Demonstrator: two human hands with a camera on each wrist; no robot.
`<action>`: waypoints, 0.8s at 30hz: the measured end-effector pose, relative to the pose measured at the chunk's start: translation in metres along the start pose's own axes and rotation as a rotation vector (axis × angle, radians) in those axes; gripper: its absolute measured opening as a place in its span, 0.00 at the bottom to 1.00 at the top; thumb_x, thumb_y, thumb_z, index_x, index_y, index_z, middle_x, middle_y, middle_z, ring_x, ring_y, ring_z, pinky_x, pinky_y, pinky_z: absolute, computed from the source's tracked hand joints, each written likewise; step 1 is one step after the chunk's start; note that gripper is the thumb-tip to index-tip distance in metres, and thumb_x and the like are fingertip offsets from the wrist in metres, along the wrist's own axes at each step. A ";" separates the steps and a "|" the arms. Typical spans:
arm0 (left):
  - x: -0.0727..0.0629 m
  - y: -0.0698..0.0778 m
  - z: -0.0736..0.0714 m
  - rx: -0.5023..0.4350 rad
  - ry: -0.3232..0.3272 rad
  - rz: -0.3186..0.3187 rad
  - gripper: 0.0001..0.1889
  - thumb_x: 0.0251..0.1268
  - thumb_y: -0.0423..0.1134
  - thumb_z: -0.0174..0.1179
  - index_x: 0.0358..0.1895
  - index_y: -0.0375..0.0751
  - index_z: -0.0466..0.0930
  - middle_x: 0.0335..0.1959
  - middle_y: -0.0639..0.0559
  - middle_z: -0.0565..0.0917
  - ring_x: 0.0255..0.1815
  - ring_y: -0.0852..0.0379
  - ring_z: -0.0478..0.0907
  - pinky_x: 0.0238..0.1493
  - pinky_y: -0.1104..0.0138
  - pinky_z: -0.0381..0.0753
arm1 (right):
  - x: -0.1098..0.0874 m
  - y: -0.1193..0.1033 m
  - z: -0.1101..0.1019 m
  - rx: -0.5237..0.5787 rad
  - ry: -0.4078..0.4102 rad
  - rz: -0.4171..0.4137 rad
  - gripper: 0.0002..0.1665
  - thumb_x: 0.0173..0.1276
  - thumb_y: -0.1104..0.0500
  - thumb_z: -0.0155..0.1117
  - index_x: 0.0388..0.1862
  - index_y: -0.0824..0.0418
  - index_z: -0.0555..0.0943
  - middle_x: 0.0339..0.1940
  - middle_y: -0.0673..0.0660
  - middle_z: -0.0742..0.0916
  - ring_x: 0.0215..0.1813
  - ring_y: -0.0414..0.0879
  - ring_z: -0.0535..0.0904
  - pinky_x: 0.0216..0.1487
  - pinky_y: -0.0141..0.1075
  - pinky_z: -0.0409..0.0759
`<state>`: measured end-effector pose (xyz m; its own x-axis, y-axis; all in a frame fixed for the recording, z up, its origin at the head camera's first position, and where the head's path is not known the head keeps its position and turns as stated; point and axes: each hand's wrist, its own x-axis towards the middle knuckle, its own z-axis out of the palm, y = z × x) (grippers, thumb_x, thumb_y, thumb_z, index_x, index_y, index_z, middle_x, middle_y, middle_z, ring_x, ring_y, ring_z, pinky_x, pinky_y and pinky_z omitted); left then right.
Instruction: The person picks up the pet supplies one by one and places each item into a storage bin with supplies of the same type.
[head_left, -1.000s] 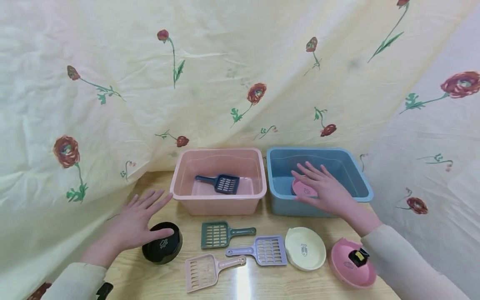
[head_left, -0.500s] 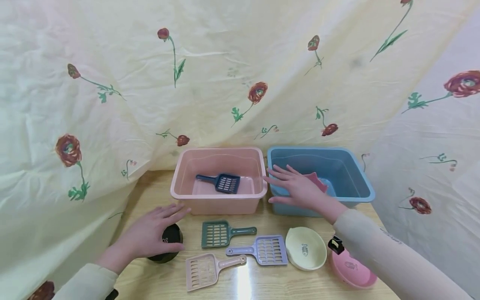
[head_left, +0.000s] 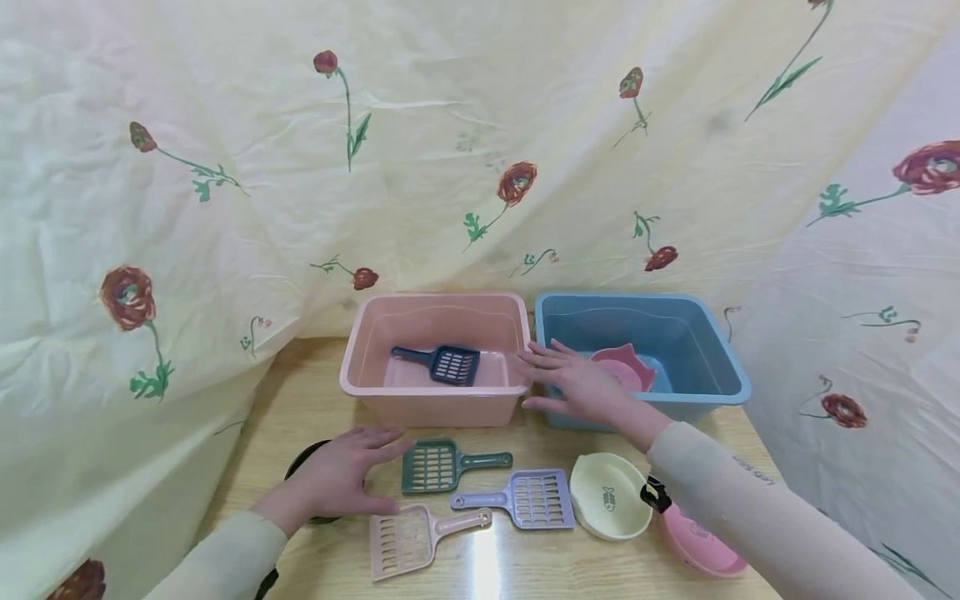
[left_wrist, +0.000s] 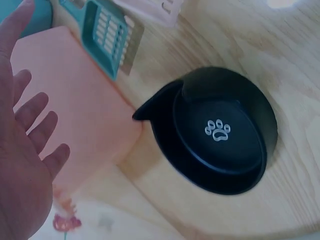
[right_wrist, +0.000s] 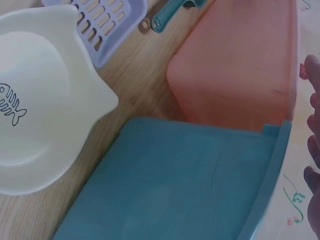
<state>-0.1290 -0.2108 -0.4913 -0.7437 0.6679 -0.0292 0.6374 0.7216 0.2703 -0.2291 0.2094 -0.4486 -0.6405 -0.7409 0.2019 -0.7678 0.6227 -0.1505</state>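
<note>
My left hand [head_left: 343, 475], fingers spread and holding nothing, hovers over the table between the black bowl [left_wrist: 225, 155] and the green litter scoop [head_left: 431, 467]. It partly hides the bowl in the head view. My right hand [head_left: 588, 385] is also empty, its fingers extended above the near left corner of the blue litter box [head_left: 641, 412]. Its fingertips overlap the rim of the pink litter box [head_left: 435, 410]. Inside the pink box lies a navy scoop [head_left: 454, 365]. A pink bowl with pointed ears [head_left: 636, 367] sits in the blue box, partly behind my hand.
In front of the boxes lie a lilac scoop [head_left: 540, 500] and a pale pink scoop [head_left: 405, 542]. To their right stand a cream bowl [head_left: 609, 500] and another pink bowl [head_left: 701, 542], partly under my right sleeve. A flowered cloth [head_left: 420, 208] hangs behind the boxes.
My left hand has moved right, from beside the black bowl to near the green scoop. My right hand has moved left, from over the pink bowl in the blue box toward the pink box.
</note>
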 end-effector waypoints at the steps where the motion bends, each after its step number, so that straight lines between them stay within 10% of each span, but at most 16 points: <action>1: 0.003 0.001 0.003 -0.006 -0.007 0.004 0.46 0.62 0.72 0.68 0.79 0.52 0.73 0.78 0.44 0.75 0.77 0.40 0.72 0.76 0.39 0.70 | 0.000 0.000 0.002 -0.003 0.007 -0.009 0.40 0.72 0.42 0.74 0.77 0.57 0.77 0.78 0.57 0.78 0.82 0.59 0.69 0.82 0.61 0.62; 13: 0.036 0.008 0.025 -0.005 -0.021 0.060 0.44 0.61 0.66 0.72 0.77 0.50 0.76 0.79 0.45 0.74 0.80 0.39 0.68 0.79 0.39 0.66 | 0.007 -0.002 0.017 -0.029 0.100 -0.150 0.35 0.70 0.47 0.76 0.71 0.61 0.82 0.72 0.61 0.83 0.77 0.58 0.75 0.77 0.57 0.71; 24: 0.051 0.009 0.036 -0.026 -0.049 0.035 0.44 0.61 0.67 0.72 0.78 0.50 0.76 0.79 0.43 0.73 0.82 0.38 0.65 0.81 0.40 0.62 | 0.004 0.000 0.026 -0.003 0.118 -0.085 0.33 0.71 0.52 0.75 0.71 0.62 0.82 0.71 0.61 0.83 0.75 0.62 0.76 0.75 0.58 0.73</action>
<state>-0.1536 -0.1641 -0.5251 -0.7097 0.7014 -0.0662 0.6570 0.6928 0.2972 -0.2325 0.2001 -0.4725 -0.5667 -0.7566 0.3261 -0.8192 0.5596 -0.1253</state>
